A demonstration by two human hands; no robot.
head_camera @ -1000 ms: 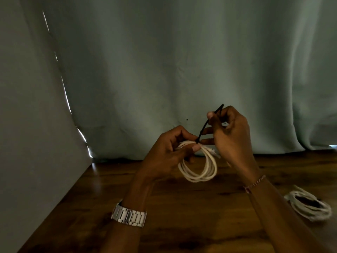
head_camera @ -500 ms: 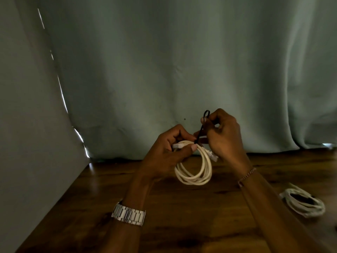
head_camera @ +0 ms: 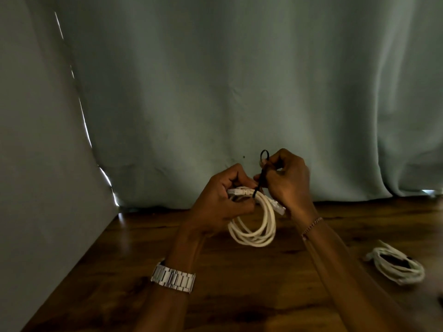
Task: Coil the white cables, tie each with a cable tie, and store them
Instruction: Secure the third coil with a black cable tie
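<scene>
A coiled white cable (head_camera: 257, 230) hangs above the wooden table (head_camera: 143, 248), held at its top by my left hand (head_camera: 221, 202). Its white plug ends stick out at the top on both sides. A thin black cable tie (head_camera: 261, 174) wraps the coil's top and rises to a small loop at its free end. My right hand (head_camera: 287, 182) pinches that tie just right of my left hand. A second coiled white cable (head_camera: 398, 265) lies flat on the table at the right.
A pale green curtain (head_camera: 239, 80) hangs close behind the table's far edge. A grey wall (head_camera: 36, 188) borders the table on the left. I wear a metal watch (head_camera: 173, 279) on the left wrist and a thin bracelet (head_camera: 311, 226) on the right.
The tie's free end, straight one second ago, is now bent into a small loop above my right fingers. My right hand has closed in toward my left hand. The coil stays in my left hand.
</scene>
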